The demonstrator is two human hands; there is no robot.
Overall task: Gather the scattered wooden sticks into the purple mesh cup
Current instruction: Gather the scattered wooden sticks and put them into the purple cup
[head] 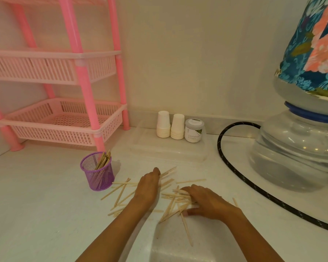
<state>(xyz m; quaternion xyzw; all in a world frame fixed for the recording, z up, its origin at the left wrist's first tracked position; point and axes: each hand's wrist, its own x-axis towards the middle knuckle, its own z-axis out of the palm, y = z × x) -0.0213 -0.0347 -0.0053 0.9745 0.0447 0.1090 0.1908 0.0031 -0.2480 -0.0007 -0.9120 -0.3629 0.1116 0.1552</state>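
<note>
From the head camera, the purple mesh cup (98, 172) stands upright on the white counter (36, 214), just in front of a leg of the pink rack (80, 59). A bundle of sticks (103, 159) already stands in it, leaning toward its right rim with the tips poking out above. The scattered wooden sticks (170, 202) lie criss-crossed on the counter just right of the cup, some near its base and most in a loose heap under and between the hands. The left hand (148, 186) rests palm down on the sticks at the middle of the spread; its fingertips are tucked out of sight beneath it, so I cannot tell whether it grasps any. The right hand (204, 202) lies flat over the right part of the heap, fingers spread wide and pressing on the sticks, thumb stretched out at the near side. The rack carries slatted pink baskets (61, 127). Against the wall stand two stacks of upside-down paper cups (169, 126) and a lidded jar (193, 130) labelled Cardamom Extract; a clear plastic tray (169, 150) lies in front of them, and I cannot tell whether they stand inside it. At the right a black hose (233, 173) curves across the counter beside a clear water dispenser (295, 148) holding water, with a bottle in a floral cover (314, 50) upturned on it.
</note>
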